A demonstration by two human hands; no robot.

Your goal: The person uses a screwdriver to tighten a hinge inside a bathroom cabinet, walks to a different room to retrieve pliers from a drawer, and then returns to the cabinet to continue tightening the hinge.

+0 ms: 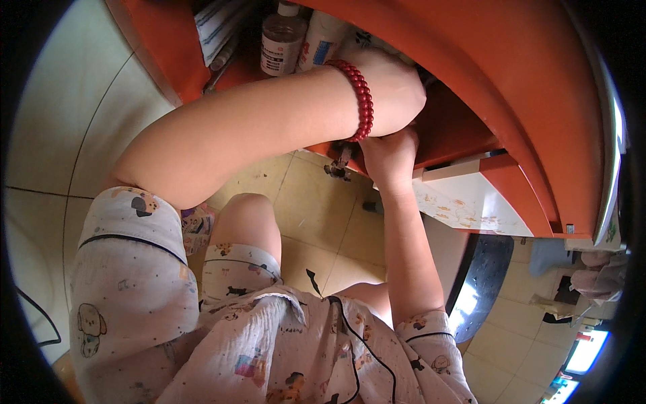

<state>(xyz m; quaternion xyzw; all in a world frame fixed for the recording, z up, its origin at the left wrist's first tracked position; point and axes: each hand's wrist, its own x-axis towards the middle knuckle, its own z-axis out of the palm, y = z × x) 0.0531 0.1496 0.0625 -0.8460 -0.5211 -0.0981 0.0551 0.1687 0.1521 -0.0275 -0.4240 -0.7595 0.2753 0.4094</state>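
Left hand (390,91): up at the opening of the orange cabinet (538,101) right in front of me, red bead bracelet (364,101) on the wrist. Fingers are behind the back of my hand, so can't tell if they're spread or pinching something.
Right hand (390,158): just under the left one. Fingertips tucked out of sight, can't tell their state either, or whether the two hands touch.
White container (320,42): just past my left wrist, lower part covered by my arm.
Clear bottle (281,44): labelled, beside that container, cap at the picture's edge.
Papers (219,32): farther left, cut off up top.
In the way: my left forearm, crossing the opening.
White panel (464,195): patterned, beside my right wrist.
Metal fitting (338,168): dark, kinda hard to make out.
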